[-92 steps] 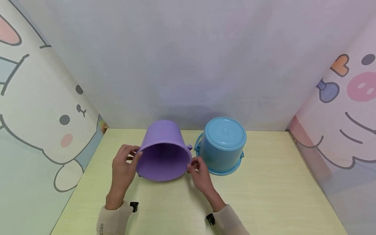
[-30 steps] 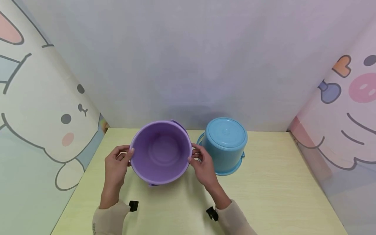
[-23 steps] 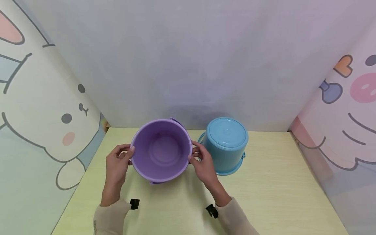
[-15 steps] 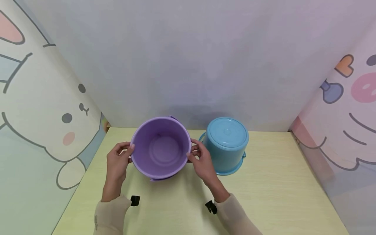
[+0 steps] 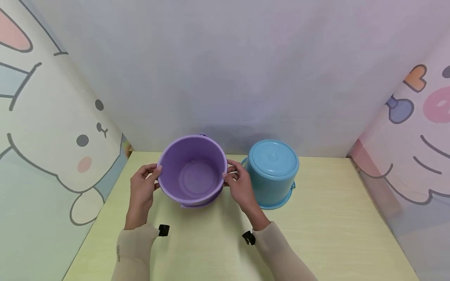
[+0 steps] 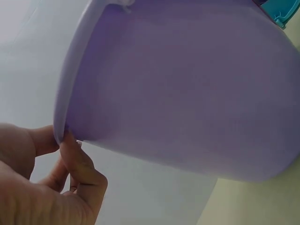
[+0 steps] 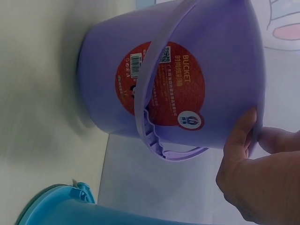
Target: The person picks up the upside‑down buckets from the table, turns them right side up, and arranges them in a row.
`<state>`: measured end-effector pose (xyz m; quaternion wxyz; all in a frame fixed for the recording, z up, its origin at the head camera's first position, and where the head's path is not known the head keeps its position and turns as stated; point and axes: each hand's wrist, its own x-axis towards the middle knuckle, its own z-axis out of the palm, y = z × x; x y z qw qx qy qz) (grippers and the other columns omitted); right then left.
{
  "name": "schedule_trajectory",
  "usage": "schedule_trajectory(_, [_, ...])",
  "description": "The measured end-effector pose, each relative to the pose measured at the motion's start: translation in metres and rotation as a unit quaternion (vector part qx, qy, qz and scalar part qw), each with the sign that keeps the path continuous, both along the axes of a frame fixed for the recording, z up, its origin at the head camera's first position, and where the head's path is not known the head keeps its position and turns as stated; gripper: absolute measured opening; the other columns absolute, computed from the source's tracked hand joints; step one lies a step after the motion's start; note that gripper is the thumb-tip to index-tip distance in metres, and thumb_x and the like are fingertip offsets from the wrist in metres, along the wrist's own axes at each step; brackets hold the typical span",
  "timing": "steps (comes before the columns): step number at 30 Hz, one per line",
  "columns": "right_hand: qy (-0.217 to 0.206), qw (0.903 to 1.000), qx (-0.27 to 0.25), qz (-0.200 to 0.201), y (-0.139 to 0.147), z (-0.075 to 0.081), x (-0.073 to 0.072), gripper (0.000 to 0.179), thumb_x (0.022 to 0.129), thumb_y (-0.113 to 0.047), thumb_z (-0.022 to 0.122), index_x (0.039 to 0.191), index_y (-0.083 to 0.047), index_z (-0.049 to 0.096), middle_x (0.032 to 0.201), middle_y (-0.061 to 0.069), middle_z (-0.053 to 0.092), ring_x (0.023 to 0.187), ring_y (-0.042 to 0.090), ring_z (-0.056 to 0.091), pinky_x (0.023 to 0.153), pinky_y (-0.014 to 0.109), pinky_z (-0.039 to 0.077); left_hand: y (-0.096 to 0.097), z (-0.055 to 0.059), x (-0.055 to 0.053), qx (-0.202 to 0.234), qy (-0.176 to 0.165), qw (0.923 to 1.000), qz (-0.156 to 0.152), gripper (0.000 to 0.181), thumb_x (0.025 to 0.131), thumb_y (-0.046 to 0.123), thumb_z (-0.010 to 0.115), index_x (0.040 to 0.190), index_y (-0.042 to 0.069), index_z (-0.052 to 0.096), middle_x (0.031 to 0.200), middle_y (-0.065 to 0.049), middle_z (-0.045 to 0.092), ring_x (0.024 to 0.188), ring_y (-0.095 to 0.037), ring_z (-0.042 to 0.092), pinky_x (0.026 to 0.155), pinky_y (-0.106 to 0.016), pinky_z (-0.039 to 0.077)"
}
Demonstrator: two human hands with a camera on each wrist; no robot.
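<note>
In the head view a purple bucket (image 5: 198, 177) stands mouth up, slightly tilted toward me, and its inside shows nothing lying in it. My left hand (image 5: 142, 189) pinches its rim on the left, thumb inside and fingers outside. On the opposite side my right hand (image 5: 240, 185) pinches the rim the same way. The right wrist view shows the bucket's handle (image 7: 147, 89) hanging across a round red label (image 7: 185, 86). Whether the base touches the table cannot be told. Just right of my right hand sits a blue bucket (image 5: 272, 175), upside down.
The pale wooden table (image 5: 334, 218) ends at a plain light backdrop (image 5: 232, 70). Side panels with a cartoon bunny (image 5: 52, 128) and a cartoon pig (image 5: 415, 156) flank it. A black clip (image 5: 163, 230) sits at my left cuff, another at the right.
The purple bucket, earlier tipped with its mouth toward me, has swung mouth up. Over the last second its rim and both hands shift slightly away from me. The blue bucket stays put.
</note>
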<state>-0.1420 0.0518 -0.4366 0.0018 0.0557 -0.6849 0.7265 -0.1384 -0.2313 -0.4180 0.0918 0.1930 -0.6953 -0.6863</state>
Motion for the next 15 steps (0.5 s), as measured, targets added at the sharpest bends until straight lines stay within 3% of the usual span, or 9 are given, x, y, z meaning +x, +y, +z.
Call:
schedule_trajectory(5, [-0.001,1.0,-0.003,-0.005,-0.002,0.0,-0.009,0.043,0.104,0.005,0.06,0.146,0.0,0.057,0.112,0.017,0.059,0.086,0.013,0.065,0.075,0.026,0.062,-0.001,-0.001,-0.006,0.02,0.006,0.9998,0.0,0.019,0.105,0.014,0.067,0.12,0.002,0.063,0.097,0.005,0.061,0.078,-0.006,0.062,0.063,-0.017,0.056])
schedule_trajectory(15, [0.001,0.9999,0.004,-0.012,-0.007,0.002,-0.023,0.04,0.103,0.006,0.059,0.143,0.006,0.058,0.112,0.019,0.058,0.086,0.011,0.064,0.075,0.029,0.063,-0.006,0.001,-0.016,0.039,-0.017,0.999,-0.01,0.02,0.106,0.018,0.066,0.121,0.006,0.062,0.095,0.01,0.063,0.083,-0.005,0.064,0.067,-0.017,0.055])
